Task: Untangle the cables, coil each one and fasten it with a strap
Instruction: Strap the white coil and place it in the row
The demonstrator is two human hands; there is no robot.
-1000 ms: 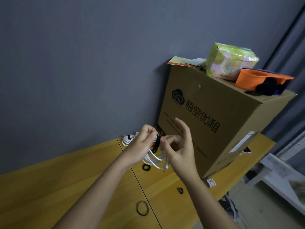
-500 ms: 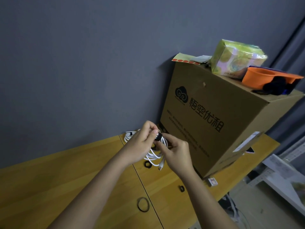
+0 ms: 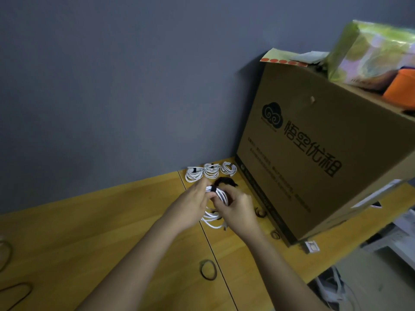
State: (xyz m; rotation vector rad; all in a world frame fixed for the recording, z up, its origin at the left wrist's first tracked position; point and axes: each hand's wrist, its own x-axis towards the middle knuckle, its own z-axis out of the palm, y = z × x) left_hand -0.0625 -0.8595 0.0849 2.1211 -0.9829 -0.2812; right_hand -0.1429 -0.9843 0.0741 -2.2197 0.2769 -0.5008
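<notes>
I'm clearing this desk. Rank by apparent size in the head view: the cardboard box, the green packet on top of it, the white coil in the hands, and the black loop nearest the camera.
1. cardboard box
2. green packet, partly cut off by the frame
3. white coil, partly hidden by the hands
4. black loop, though close to the coil, so unsure

Both hands have lowered the strapped cable coil (image 3: 219, 195) tableward.

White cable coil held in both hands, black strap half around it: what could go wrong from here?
The black strap may not be closed yet; if either hand eases, the white cable coil could spring loose. Loops dangling below the right hand look ungathered and may stay outside the strap. The left hand hides part of the bundle.
</notes>
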